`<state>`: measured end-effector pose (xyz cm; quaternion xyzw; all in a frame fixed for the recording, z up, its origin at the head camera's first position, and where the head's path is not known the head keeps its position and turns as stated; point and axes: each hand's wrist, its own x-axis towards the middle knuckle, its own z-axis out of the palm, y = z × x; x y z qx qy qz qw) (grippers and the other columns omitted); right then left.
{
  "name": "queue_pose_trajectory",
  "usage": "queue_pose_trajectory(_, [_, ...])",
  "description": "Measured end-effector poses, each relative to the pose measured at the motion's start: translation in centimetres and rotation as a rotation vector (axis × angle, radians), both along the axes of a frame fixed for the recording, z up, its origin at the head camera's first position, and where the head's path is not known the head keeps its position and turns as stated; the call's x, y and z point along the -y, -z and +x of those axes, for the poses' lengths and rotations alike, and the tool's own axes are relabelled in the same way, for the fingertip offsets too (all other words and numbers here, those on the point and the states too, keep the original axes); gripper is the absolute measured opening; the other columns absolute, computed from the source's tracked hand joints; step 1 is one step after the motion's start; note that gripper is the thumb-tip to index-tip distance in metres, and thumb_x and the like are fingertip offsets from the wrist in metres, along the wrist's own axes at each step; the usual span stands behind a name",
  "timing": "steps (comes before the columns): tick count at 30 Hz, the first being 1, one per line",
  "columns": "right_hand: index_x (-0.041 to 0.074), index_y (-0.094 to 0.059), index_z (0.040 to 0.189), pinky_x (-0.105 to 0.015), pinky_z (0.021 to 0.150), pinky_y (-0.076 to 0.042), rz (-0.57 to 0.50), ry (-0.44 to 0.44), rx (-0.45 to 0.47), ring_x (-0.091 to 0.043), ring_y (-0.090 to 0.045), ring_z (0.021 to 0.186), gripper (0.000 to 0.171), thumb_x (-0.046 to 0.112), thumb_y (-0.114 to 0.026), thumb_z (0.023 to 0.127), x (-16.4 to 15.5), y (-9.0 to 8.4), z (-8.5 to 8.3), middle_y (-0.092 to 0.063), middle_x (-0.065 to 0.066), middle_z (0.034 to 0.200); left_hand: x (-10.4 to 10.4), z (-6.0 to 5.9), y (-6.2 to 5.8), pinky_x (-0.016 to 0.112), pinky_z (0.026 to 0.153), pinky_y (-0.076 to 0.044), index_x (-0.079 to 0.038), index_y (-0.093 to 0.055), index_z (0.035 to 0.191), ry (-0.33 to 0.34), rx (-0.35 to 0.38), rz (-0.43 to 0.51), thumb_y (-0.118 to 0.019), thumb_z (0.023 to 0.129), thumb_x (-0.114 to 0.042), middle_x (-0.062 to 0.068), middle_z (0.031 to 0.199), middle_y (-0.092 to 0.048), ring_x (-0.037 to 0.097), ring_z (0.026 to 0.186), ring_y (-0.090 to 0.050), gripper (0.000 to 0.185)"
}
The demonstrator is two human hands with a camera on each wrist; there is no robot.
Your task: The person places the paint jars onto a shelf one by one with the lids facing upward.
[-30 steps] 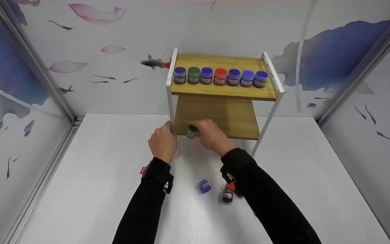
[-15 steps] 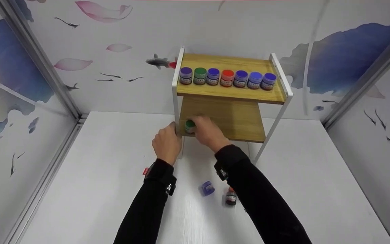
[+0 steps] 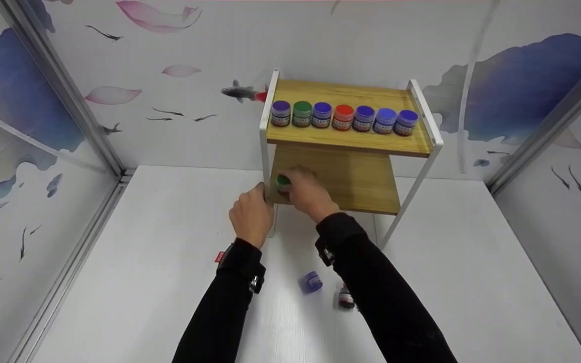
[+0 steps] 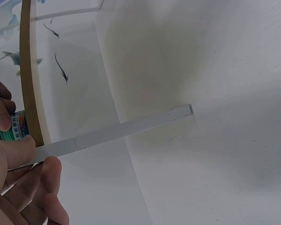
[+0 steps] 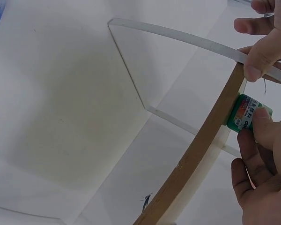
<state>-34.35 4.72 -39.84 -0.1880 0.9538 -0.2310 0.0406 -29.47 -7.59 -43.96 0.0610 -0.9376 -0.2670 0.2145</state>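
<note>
- Low in the frame, a blue jar [image 3: 310,281] and a dark jar [image 3: 346,298] lie on the white table [image 3: 144,282].
- At centre, the left hand [image 3: 250,218] grips the shelf's white post [image 3: 265,166].
- Just beside it, the right hand [image 3: 308,194] pinches the green jar [image 3: 283,182] on the lower shelf [image 3: 351,181].
- Upper centre, seven jars [image 3: 343,116] line the top shelf [image 3: 346,142].

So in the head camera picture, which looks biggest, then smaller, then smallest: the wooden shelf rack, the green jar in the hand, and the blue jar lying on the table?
1. wooden shelf rack, by far the largest.
2. and 3. green jar and blue jar look about alike. The right hand covers part of the green one, and the blue one lies nearer the camera, so no ranking.
</note>
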Motion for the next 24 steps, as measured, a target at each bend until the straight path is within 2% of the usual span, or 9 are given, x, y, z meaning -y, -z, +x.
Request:
queue_pose_trajectory(8, [0.011,-0.057,0.130,-0.041,0.109,-0.041,-0.018,0.007,-0.016,-0.025,-0.053,0.120,0.030,0.012,-0.054,0.100,0.4,0.2,-0.2,-0.058,-0.010,0.128,0.0,0.0,0.0,0.037,0.050,-0.046,-0.009,-0.067,0.088,-0.006,0.022,-0.003,-0.061,0.093,-0.014,0.010,0.081,-0.073,0.023,0.063,-0.065,0.009])
queue_pose_trajectory(13, [0.010,-0.055,0.131,-0.042,0.109,-0.042,-0.008,0.025,-0.022,-0.025,-0.054,0.121,0.031,0.012,-0.053,0.100,0.3,0.2,-0.2,-0.057,-0.010,0.129,-0.1,0.0,-0.1,0.035,0.049,-0.044,-0.008,-0.067,0.088,0.002,0.022,-0.002,-0.061,0.094,-0.013,0.010,0.080,-0.072,0.021,0.062,-0.063,0.010])
queue_pose_trajectory(18, [0.010,-0.049,0.139,-0.040,0.111,-0.040,0.009,0.012,-0.056,-0.026,-0.053,0.126,0.041,0.011,-0.055,0.099,-0.1,0.2,-0.3,-0.055,-0.012,0.134,-0.1,0.0,-0.1,0.033,0.048,-0.040,-0.009,-0.066,0.086,-0.006,0.018,-0.002,-0.062,0.093,-0.014,0.009,0.078,-0.072,0.020,0.059,-0.059,0.010])
queue_pose_trajectory(24, [0.010,-0.043,0.146,-0.041,0.110,-0.041,-0.016,-0.003,-0.069,-0.026,-0.052,0.128,0.051,0.011,-0.058,0.097,-1.3,0.3,-0.1,-0.054,-0.012,0.138,-0.1,0.0,0.2,0.035,0.050,-0.045,-0.008,-0.067,0.088,-0.007,0.029,0.005,-0.066,0.092,-0.016,0.009,0.080,-0.073,0.022,0.062,-0.063,0.009])
